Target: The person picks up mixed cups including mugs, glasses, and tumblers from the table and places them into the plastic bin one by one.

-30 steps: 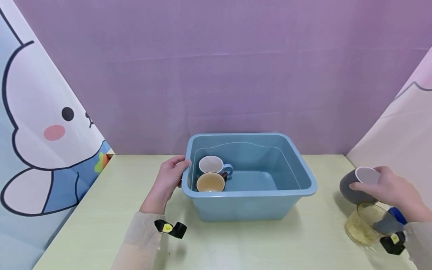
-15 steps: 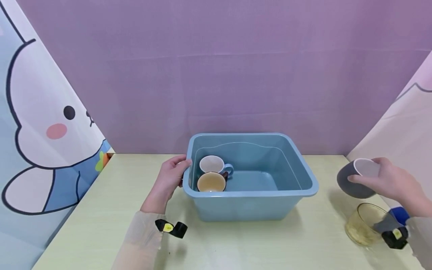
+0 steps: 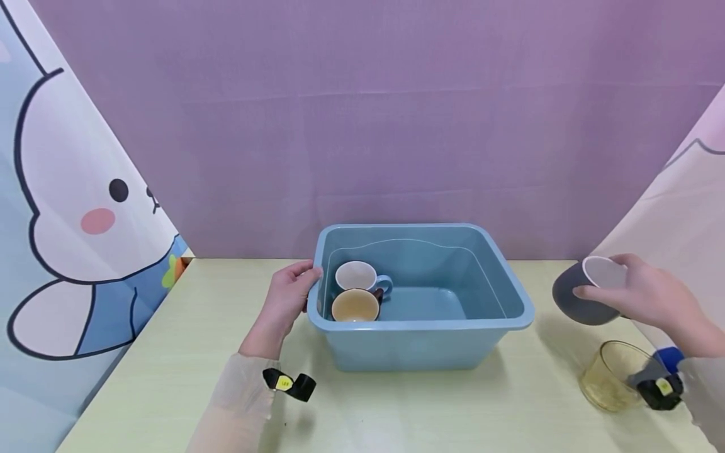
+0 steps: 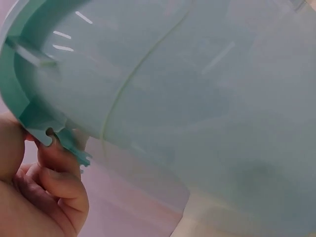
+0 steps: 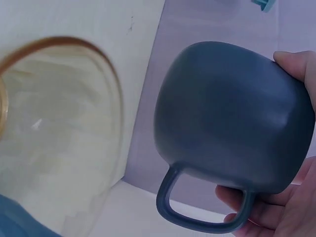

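Note:
My left hand [image 3: 287,290] grips the left rim of a light blue plastic basin [image 3: 419,346]; in the left wrist view the fingers [image 4: 61,185] curl under that rim. Inside the basin, at its left end, stand a light blue mug [image 3: 355,275] with a white inside and a brown-handled mug [image 3: 354,306] with a cream inside. Off to the right, my right hand [image 3: 659,299] holds a dark grey mug [image 3: 578,297] above the table, tilted, its white inside showing. The right wrist view shows the grey mug's handle [image 5: 207,227], with fingers beside it.
Below the right hand, a clear yellowish glass cup [image 3: 608,380] stands on the pale table [image 3: 430,415]. A blue object [image 3: 670,358] lies beside it, partly hidden by the right wrist. A purple cloth [image 3: 396,126] backs the table, with printed cloths at both sides.
My right hand has lifted the grey mug up and moved it slightly left, away from the glass cup. The left hand stays on the basin's rim.

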The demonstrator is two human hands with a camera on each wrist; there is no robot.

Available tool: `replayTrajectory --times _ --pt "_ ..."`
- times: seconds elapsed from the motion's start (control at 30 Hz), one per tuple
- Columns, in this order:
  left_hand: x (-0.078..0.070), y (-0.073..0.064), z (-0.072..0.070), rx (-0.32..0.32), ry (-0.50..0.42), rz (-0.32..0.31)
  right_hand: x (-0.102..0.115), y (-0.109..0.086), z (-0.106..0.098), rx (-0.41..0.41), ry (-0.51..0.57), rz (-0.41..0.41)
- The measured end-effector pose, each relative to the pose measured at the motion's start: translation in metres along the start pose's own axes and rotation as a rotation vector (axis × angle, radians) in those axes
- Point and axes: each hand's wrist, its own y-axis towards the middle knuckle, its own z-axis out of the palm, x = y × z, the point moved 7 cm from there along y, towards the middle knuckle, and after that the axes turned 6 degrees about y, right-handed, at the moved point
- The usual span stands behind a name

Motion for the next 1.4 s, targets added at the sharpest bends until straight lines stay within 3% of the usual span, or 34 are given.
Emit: replayTrajectory --times 0.63,1.4 --pt "-0.002 -0.002 0.0 -0.047 -0.002 0.006 0.033 0.012 -0.012 0.049 -0.024 -0.05" --pt "-0.005 -0.002 0.001 -0.081 -0.009 -0.003 0.066 0.022 -0.021 0.054 -0.038 -0.089"
